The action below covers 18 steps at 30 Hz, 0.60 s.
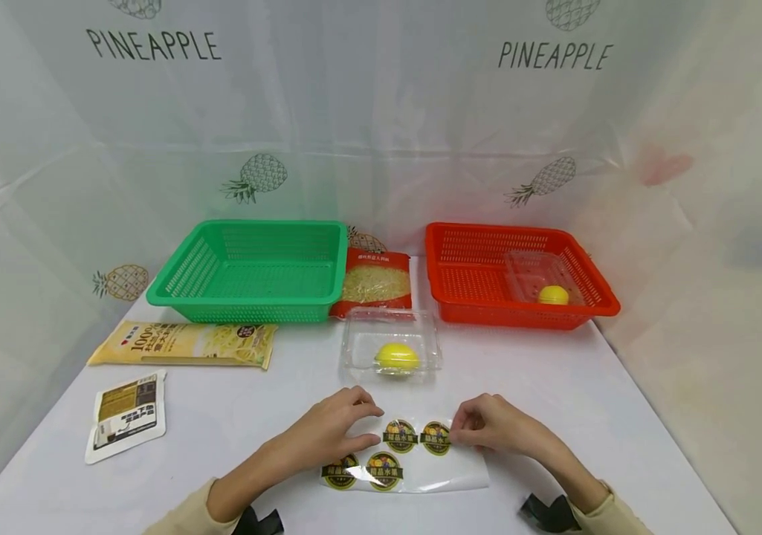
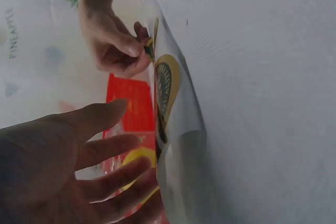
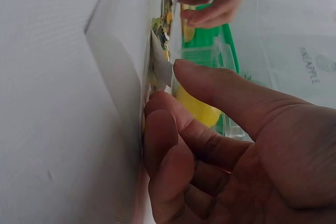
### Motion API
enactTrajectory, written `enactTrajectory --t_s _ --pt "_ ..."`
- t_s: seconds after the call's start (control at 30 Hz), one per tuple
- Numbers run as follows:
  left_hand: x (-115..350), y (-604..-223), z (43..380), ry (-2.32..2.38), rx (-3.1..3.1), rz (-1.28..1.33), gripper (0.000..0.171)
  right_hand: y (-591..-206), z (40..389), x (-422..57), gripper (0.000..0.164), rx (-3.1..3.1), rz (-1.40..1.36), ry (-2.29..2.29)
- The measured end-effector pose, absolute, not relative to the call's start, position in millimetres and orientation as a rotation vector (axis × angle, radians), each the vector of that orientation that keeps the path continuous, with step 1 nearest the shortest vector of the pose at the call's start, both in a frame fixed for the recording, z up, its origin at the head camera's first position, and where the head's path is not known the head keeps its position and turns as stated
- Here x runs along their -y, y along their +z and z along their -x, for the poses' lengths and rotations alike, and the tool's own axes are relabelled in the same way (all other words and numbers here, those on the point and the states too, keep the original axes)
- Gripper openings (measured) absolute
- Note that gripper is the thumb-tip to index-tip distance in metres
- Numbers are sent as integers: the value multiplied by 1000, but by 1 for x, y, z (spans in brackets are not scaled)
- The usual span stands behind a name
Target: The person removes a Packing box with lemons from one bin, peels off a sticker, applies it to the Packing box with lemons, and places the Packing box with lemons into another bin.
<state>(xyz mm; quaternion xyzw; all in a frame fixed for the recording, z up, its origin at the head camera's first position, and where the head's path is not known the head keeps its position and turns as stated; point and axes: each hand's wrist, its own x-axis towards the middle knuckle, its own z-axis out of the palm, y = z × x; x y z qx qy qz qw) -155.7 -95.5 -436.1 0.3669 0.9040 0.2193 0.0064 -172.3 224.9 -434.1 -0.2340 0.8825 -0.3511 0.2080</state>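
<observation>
A glossy white sticker sheet (image 1: 444, 474) lies on the table between the hands, bearing several round black-and-gold stickers. My right hand (image 1: 497, 425) pinches the edge of the upper right sticker (image 1: 436, 438) between thumb and curled fingers. Seen from the right wrist, that sticker's pale underside (image 3: 163, 66) is lifted at the fingertips. On the sheet's left side, my left hand (image 1: 335, 425) hovers with spread, relaxed fingers and holds nothing. Beyond the sheet sits a clear plastic box (image 1: 360, 349) with a yellow lemon-like fruit (image 1: 397, 357) in it.
At the back stand a green basket (image 1: 253, 310) and a red basket (image 1: 501, 315), the red one holding another clear box (image 1: 528, 271) and yellow fruit (image 1: 553, 295). A red pasta bag (image 1: 375, 281) lies between them. A long yellow packet (image 1: 186, 343) and a white pouch (image 1: 128, 412) lie left.
</observation>
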Motion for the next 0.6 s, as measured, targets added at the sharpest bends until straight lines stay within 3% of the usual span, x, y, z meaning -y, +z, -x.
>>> enactTrajectory --t_s 0.6 --pt "91 -441 152 464 -2795 -1197 45 -436 171 -219 11 -2489 695 -960"
